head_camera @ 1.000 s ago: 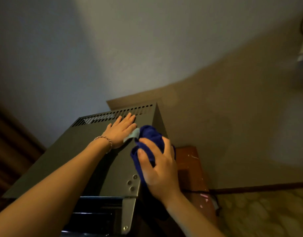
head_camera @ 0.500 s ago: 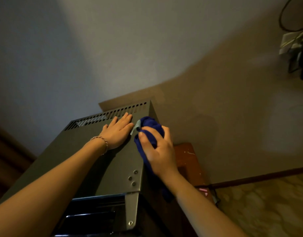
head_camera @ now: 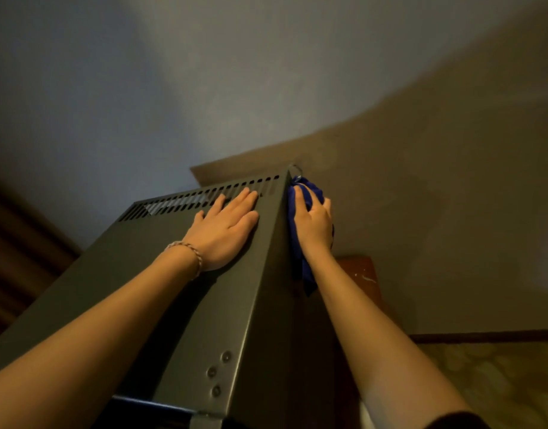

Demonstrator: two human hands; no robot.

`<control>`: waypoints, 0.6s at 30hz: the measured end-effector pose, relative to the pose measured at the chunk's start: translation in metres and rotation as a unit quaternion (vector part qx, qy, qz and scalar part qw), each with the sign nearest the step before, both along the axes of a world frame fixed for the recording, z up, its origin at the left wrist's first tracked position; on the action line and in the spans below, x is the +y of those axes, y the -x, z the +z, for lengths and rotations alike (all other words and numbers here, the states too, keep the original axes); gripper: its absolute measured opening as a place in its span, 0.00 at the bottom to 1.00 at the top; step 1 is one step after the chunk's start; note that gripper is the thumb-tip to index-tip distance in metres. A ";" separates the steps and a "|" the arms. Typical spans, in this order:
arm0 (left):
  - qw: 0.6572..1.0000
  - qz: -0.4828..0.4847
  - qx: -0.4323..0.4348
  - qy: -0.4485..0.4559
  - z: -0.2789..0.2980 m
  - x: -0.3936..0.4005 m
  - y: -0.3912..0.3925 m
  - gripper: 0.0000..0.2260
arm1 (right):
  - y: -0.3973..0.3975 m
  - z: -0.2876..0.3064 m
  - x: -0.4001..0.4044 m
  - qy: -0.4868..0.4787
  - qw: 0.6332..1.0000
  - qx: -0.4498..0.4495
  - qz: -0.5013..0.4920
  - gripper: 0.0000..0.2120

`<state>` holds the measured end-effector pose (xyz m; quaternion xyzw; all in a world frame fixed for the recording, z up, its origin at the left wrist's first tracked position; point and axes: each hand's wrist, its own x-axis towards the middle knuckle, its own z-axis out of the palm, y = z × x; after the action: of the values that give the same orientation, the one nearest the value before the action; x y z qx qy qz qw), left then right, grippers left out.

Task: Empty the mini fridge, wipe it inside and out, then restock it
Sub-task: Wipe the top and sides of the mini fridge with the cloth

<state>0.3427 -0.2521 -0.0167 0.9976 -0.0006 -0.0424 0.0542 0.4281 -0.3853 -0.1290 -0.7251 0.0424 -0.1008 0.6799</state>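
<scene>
**Head view: cloth moves from fridge top to right side panel**

Head view, item record, all places given relative to the mini fridge (head_camera: pixel 186 292).

- Change: the blue cloth (head_camera: pixel 308 193), a second ago bunched at the top panel's right edge, now lies against the right side wall near the rear top corner. The right hand (head_camera: pixel 316 224) has gone over the edge with it. Fingers curl over the wad, pressing it flat to the metal; a tail of cloth hangs below the wrist.
- Left hand (head_camera: pixel 224 230): stays flat on the top panel, palm down, fingers straight and close together, tips now reaching the vent slots (head_camera: pixel 204 196) along the rear edge. Bracelet (head_camera: pixel 189 252) on the wrist.
- Reading: the outside wipe is under way, top apparently finished, right side just begun. Restocking remains.
- Fridge: dark grey metal, upright, three rivets (head_camera: pixel 217 373) near the front right of the top. Door state cannot be told.
- Support: a reddish wooden surface (head_camera: pixel 359 274) shows to the right, beyond the right forearm; whether the fridge stands on it cannot be told.
- Room: dim. Plain wall (head_camera: pixel 266 72) behind, dark skirting (head_camera: pixel 483 335) and patterned floor (head_camera: pixel 499 376) to the right.
</scene>
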 end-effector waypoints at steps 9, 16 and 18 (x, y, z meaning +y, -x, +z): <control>1.000 0.000 -0.010 -0.003 0.003 -0.006 0.007 0.23 | 0.044 -0.069 -0.004 -0.008 0.996 0.078 0.031 0.24; 1.000 0.004 -0.019 0.000 0.004 -0.010 0.012 0.23 | 0.158 -0.126 -0.002 -0.021 0.996 0.089 0.024 0.21; 1.000 0.001 -0.018 -0.001 0.006 -0.011 0.015 0.23 | 0.187 -0.120 -0.002 -0.027 0.996 0.084 0.024 0.25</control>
<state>0.3273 -0.2636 -0.0109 0.9983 -0.0006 -0.0248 0.0536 0.2413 -0.3872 -0.2489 -0.7131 0.0846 -0.0225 0.6956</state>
